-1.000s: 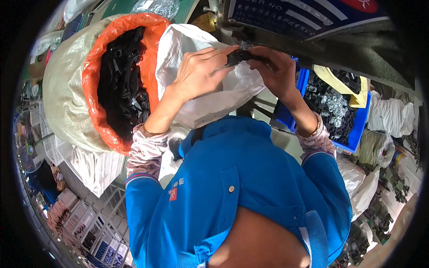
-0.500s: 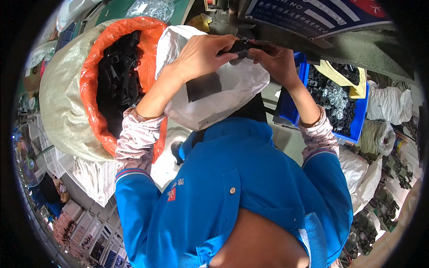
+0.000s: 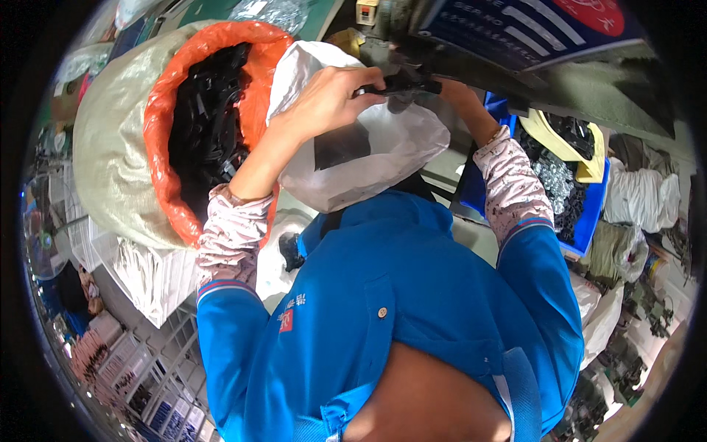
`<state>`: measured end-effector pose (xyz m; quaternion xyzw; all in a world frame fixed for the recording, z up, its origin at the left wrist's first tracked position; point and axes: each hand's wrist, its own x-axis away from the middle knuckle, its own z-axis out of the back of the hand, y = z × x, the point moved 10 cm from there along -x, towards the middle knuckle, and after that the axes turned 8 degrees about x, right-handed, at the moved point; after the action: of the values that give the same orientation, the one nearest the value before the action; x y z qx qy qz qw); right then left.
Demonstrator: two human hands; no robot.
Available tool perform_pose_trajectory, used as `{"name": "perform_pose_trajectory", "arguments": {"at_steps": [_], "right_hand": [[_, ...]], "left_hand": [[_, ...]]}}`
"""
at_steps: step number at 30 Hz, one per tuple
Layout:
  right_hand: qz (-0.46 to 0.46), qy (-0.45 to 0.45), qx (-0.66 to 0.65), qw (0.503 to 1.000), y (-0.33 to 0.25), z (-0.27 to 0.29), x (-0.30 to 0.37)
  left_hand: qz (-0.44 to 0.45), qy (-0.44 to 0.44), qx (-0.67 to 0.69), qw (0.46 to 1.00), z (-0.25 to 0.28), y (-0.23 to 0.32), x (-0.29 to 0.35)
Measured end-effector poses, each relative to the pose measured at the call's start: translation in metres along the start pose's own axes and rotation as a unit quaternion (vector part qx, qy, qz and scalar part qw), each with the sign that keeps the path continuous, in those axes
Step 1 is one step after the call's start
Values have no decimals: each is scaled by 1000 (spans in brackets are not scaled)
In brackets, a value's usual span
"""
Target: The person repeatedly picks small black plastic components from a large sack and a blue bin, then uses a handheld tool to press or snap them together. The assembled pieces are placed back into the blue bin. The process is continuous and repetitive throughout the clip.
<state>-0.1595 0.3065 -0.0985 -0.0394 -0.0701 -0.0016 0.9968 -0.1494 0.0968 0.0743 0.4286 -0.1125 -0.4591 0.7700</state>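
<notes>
My left hand (image 3: 331, 99) is closed, thumb and fingers pinching the left end of a dark, elongated black part (image 3: 411, 85). It is over the far rim of a white plastic bag (image 3: 398, 158) that stands open against my front. My right hand (image 3: 458, 96) reaches in past the right end of that part, under the machine's edge; its fingers are hidden. To the left, a woven sack (image 3: 110, 147) with an orange liner (image 3: 163, 125) is full of black plastic pieces (image 3: 206, 110).
A machine body (image 3: 582, 88) with a blue nameplate (image 3: 515, 33) overhangs at upper right. Below it, a blue bin (image 3: 595, 221) holds black parts, clear small pieces (image 3: 552, 177) and a cream tray (image 3: 546, 131). White bags (image 3: 641, 177) lie farther right.
My right hand has moved from gripping the black part's right end to farther in beneath the machine. The left hand keeps its hold on the part. The view has shifted slightly.
</notes>
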Motion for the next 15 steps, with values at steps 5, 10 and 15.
{"name": "perform_pose_trajectory", "arguments": {"at_steps": [5, 10, 15], "right_hand": [[64, 123, 35, 990, 65, -55, -14], [7, 29, 120, 992, 58, -72, -50], [-108, -23, 90, 990, 67, -58, -48]], "left_hand": [[-44, -2, 6, 999, -7, 1, -4], [-118, 110, 9, 987, 11, 23, 19], [-137, 206, -117, 962, 36, 2, 75]]}}
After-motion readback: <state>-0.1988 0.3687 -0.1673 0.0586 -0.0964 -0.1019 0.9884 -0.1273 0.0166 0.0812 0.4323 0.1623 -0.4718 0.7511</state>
